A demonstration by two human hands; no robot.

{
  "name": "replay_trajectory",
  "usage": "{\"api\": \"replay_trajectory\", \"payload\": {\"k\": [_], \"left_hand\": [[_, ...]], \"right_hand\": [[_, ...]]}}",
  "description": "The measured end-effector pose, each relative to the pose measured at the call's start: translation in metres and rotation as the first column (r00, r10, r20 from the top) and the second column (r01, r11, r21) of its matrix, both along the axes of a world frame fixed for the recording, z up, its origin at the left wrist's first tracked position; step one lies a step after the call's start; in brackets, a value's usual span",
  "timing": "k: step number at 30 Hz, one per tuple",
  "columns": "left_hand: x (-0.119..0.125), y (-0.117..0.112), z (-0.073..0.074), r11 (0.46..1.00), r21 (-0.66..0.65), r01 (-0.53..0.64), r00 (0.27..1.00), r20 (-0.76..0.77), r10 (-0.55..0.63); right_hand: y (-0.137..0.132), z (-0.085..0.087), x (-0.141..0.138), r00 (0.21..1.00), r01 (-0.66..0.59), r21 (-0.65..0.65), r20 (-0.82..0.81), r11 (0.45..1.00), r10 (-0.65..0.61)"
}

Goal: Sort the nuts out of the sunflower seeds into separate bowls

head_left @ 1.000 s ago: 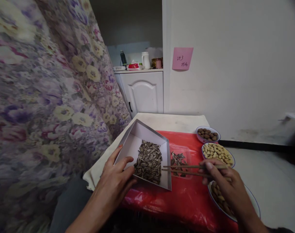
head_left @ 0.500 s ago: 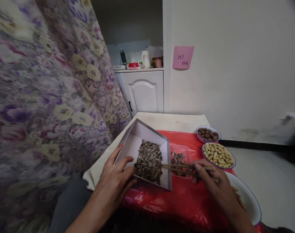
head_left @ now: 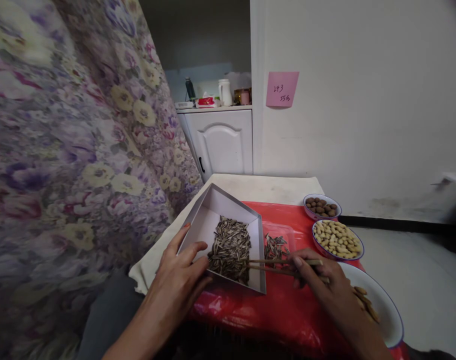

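Note:
My left hand point(head_left: 177, 285) grips the near left side of a white open-topped box point(head_left: 205, 215), its fingers over the rim. The box is tilted, and a heap of striped sunflower seeds point(head_left: 231, 245) lies in it. My right hand point(head_left: 327, 285) holds a pair of wooden chopsticks point(head_left: 275, 270), whose tips reach over the box's right wall into the seeds. Whether a seed is pinched between the tips, I cannot tell. Beneath the chopsticks, right of the box, a clear shallow tray point(head_left: 288, 231) holds a smaller pile of sunflower seeds point(head_left: 275, 244).
Along the right edge stand a bowl of round brown nuts point(head_left: 321, 206), a bowl of peanuts point(head_left: 337, 239) and a larger white bowl point(head_left: 387, 312) with brown pieces. A red plastic sheet point(head_left: 250, 320) covers part of the cream cloth point(head_left: 280, 186). A floral curtain point(head_left: 81, 150) hangs at left.
My right hand has shifted slightly left with the chopsticks, and their tips sit a little lower in the seeds. My left hand and the box have hardly moved.

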State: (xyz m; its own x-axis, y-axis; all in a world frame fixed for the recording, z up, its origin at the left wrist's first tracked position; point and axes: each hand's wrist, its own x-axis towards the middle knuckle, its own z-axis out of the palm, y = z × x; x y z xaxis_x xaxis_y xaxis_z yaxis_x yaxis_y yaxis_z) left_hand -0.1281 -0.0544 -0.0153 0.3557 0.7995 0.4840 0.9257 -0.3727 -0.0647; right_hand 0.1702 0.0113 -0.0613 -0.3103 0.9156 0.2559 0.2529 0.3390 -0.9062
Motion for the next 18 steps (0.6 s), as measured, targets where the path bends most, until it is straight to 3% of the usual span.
{"api": "replay_trajectory", "payload": {"k": [18], "left_hand": [[0.0019, -0.0005, -0.0001, 1.0, -0.007, -0.016, 1.0, -0.015, 0.016]], "right_hand": [[0.0009, -0.0055, 0.0011, 0.997, 0.008, -0.016, -0.073, 1.0, -0.009]]}}
